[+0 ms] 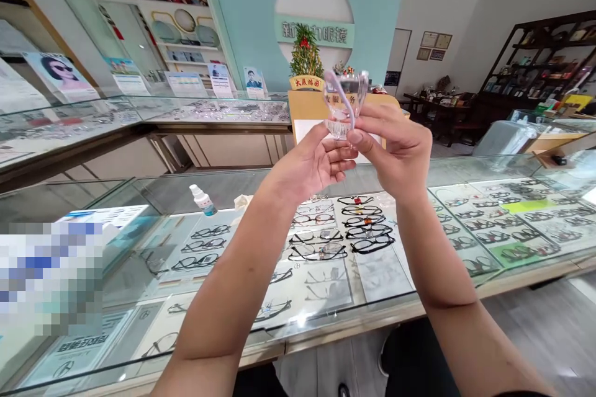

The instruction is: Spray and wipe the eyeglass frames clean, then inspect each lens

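A pair of clear-framed eyeglasses (345,99) with a pale lilac temple is held up at arm's length over the glass counter. A small printed label shows low on it. My right hand (395,146) pinches the eyeglasses between thumb and fingers from the right side. From the left, my left hand (310,164) has its thumb at the lower edge of the eyeglasses, with its other fingers curled beneath and behind. Below my hands, several dark-framed eyeglasses (370,226) lie in rows in the display counter (274,347).
A small white bottle (203,200) stands on the counter at left, near a crumpled pale cloth (242,201). A white box (46,279) sits at the near left. Beyond are another glass display case (209,111), a yellow desk (300,102) and a potted plant (306,56).
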Demonstrator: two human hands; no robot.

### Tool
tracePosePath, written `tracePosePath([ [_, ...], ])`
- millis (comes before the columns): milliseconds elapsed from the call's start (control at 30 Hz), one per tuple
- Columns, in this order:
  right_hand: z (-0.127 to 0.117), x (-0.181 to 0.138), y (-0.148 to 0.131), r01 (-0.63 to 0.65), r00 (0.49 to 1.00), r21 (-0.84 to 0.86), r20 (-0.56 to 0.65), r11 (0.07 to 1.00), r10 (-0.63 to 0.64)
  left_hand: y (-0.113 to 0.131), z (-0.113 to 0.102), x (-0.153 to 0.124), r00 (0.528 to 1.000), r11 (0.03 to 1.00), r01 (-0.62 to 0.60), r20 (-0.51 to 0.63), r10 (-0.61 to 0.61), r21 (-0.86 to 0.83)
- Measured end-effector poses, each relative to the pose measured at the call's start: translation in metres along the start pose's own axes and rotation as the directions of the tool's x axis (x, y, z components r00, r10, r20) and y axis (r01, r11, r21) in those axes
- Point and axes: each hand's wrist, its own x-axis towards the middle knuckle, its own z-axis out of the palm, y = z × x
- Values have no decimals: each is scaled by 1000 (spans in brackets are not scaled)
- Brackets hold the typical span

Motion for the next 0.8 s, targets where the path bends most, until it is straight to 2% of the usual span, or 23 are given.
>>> tracePosePath([
  [67,-4,-2,-1,-20,1000,-66,7,998,21,1,0,-1,999,988,-48,-19,51,149],
  [133,-10,-4,-3,-46,999,-110,18,993,48,2,-4,-2,981,931,-118,-104,163,347],
  [200,-20,-9,-4,-73,996,-133,40,988,79,4,-10,-3,922,823,-172,-206,328,541],
  [267,-33,-15,-2,-114,988,-163,81,980,128,8,-15,-5,847,721,-193,-258,464,666],
  [300,-40,-20,0,-141,980,-184,112,973,164,10,-17,-6,824,691,-200,-263,502,695],
  [367,-56,-35,10,-200,955,-231,170,952,242,15,-19,-11,807,658,-211,-251,535,723],
  [500,-90,-78,41,-297,853,-400,297,867,430,24,-14,-22,785,490,-252,-120,608,834],
  [567,-107,-102,56,-283,794,-488,364,826,487,26,-10,-26,776,419,-284,-51,629,862],
  [700,-133,-141,77,-231,664,-611,470,757,582,25,-4,-30,764,380,-300,-18,645,875],
  [800,-146,-160,86,-162,550,-690,530,705,645,24,-1,-32,776,388,-282,-30,630,878],
])
